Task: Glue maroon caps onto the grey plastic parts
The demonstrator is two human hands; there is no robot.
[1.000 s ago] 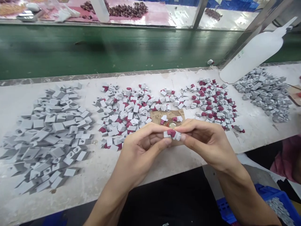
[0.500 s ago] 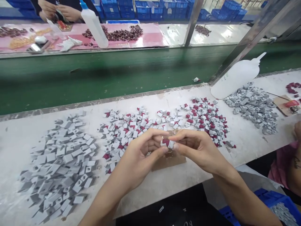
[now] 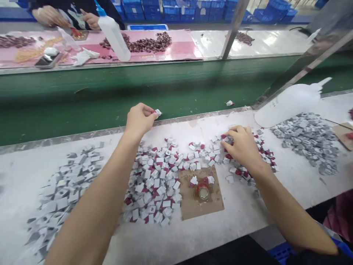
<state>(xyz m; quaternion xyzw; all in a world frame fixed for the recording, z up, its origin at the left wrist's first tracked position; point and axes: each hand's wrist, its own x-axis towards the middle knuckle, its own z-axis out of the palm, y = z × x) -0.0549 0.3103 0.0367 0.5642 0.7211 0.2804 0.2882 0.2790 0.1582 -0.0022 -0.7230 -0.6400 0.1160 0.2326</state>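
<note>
My left hand (image 3: 140,118) pinches a small grey-and-dark-red piece (image 3: 157,112) over the near edge of the green belt (image 3: 176,94). At the right pile of grey-and-red pieces (image 3: 246,173), my right hand (image 3: 242,145) has its thumb and fingertips around a piece, partly hidden by the fingers. Between the arms lies a brown cardboard square (image 3: 193,209) with a round cap (image 3: 203,193) holding something red, and a few pieces beside it. A large pile of mixed pieces (image 3: 157,176) borders the cardboard on the left.
Plain grey blocks (image 3: 74,173) lie left, partly under my left forearm. A white bottle (image 3: 286,103) leans near a metal post (image 3: 234,29) and more grey parts (image 3: 309,140). Across the belt, a person's hands (image 3: 51,16) work near another bottle (image 3: 114,38).
My hands have separated from above the cardboard. The left moved forward and left to the belt edge with a piece; the right moved to the right pile. The cardboard and cap are now uncovered.
</note>
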